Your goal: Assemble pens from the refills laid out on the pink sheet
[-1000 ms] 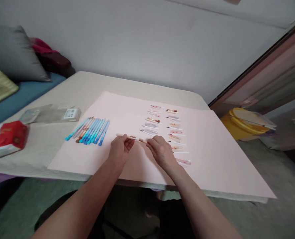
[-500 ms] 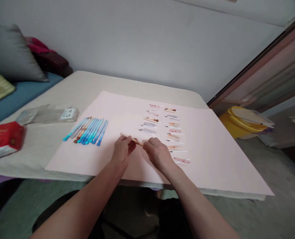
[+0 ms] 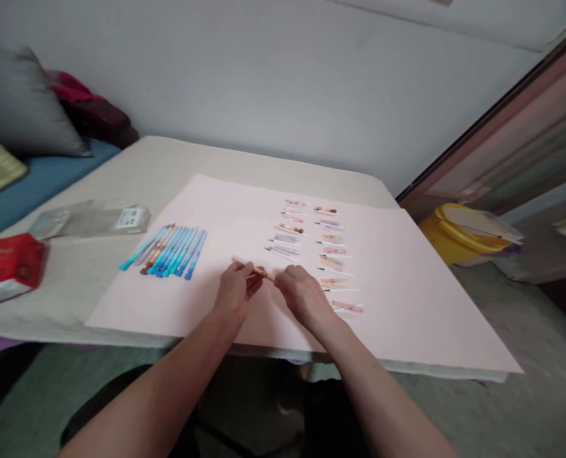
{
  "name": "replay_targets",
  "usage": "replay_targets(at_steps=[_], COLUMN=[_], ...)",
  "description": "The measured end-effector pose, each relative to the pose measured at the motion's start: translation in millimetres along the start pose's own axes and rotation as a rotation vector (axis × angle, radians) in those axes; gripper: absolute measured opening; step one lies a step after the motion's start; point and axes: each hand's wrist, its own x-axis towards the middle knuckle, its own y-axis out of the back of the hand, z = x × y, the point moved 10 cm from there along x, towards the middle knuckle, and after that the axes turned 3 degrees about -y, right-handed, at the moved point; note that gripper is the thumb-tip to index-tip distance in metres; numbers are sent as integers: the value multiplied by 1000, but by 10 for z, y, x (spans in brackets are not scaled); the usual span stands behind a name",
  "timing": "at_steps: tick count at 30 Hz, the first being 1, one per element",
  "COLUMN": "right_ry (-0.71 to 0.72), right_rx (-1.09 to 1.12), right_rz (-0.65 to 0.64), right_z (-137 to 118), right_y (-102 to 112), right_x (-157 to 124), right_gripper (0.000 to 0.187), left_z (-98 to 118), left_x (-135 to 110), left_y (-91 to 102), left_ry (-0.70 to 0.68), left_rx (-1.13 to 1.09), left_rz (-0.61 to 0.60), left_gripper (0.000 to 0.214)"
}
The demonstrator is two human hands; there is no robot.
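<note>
pen [image 3: 268,275] looks slim, straight and pale tan, its left end blurred.

Low to the left, the row of blue and brown pens [image 3: 175,253] blocks my left hand [image 3: 233,291]. Two columns of pen parts [image 3: 285,239] obstruct my right hand [image 3: 304,296] ahead and beside it. I can pass between pens and parts over bare pink sheet [image 3: 237,219], or along its broad right side.

Dim, diffuse light, soft shadow on pink sheet [image 3: 421,299]; blurred, stretched edges
</note>
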Motion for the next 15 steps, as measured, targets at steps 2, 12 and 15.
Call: replay_targets(at_steps=[2, 12, 15], right_ry=[-15, -211, -302], right_rx=[11, 516, 644], right_rz=[8, -69, -103], right_z=[12, 265, 349], right_y=[0, -140, -206], right_x=[0, 18, 9], right_gripper=[10, 20, 20], left_z=[3, 2, 17], left_x=[-4, -52, -52], left_y=[-18, -65, -66], left_ry=[-5, -11, -24], left_rx=[3, 10, 6], left_rz=[-13, -30, -15], left_gripper=[9, 9, 7])
